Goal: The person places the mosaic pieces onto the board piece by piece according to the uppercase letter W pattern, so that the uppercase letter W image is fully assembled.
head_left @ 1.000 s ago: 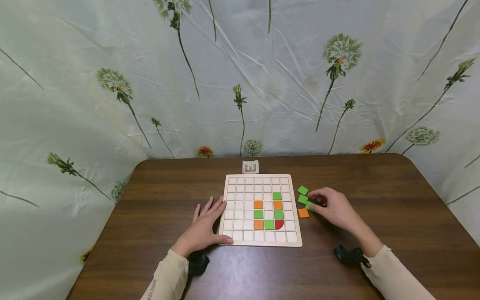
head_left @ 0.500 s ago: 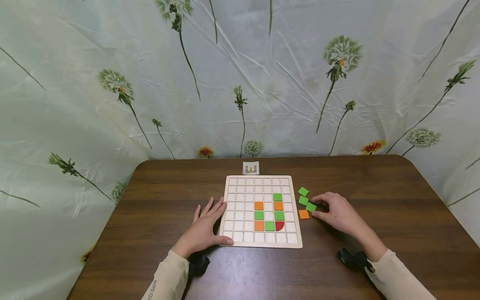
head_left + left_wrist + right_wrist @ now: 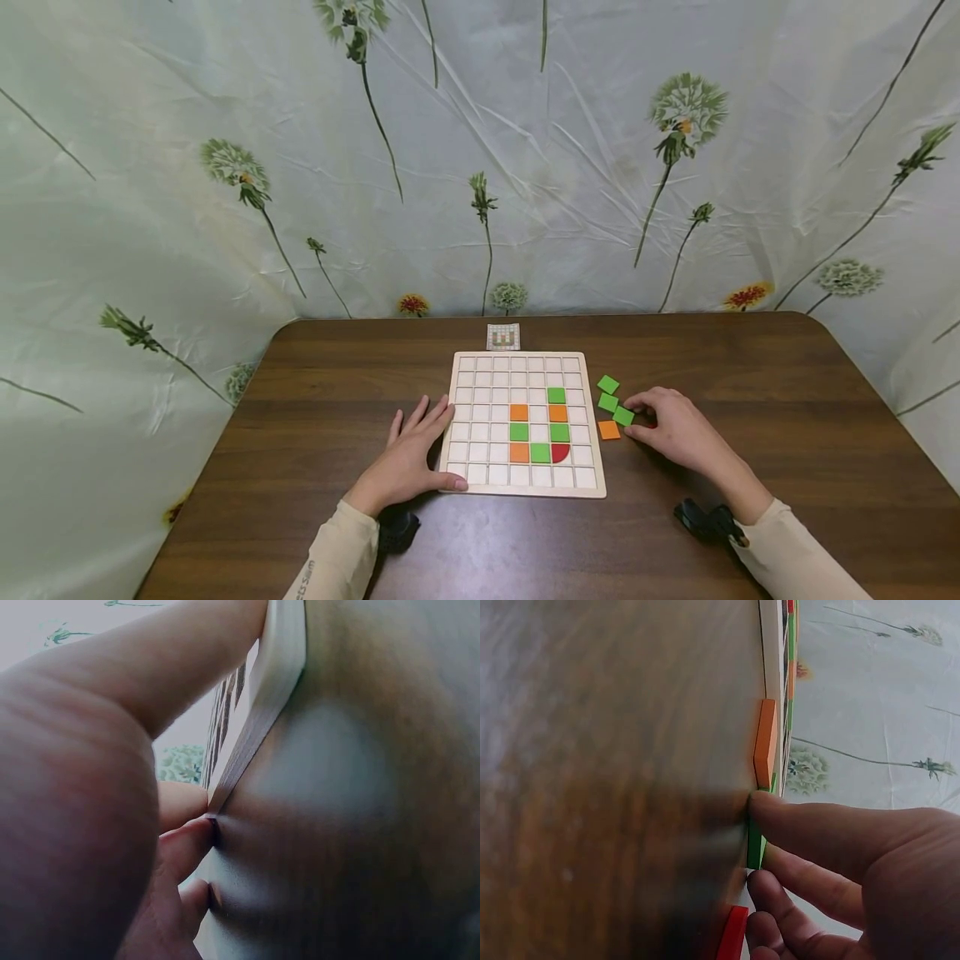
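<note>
In the head view, a pale wooden grid board (image 3: 465,480) carries green and orange square tiles and one red rounded tile (image 3: 560,452). Spread fingers of my left hand (image 3: 408,458) touch its left edge, while the thumb rests on the near left corner. To the right of the board, my right hand (image 3: 678,429) holds a green tile (image 3: 623,416) between thumb and fingertips, low at the table. Two more green tiles (image 3: 608,384) and an orange tile (image 3: 609,430) lie beside it. A red piece (image 3: 733,934) shows under the right hand in the right wrist view.
A small printed card (image 3: 503,337) with a coloured grid pattern lies beyond the board's far edge. The brown wooden table (image 3: 337,358) ends at a flower-printed cloth (image 3: 570,208) behind it. A dark strap device (image 3: 711,518) sits at the right wrist.
My right hand has drawn back slightly to the right and the fingers uncover more of the green tile, which shifted a little. The left hand and board have stayed put.
</note>
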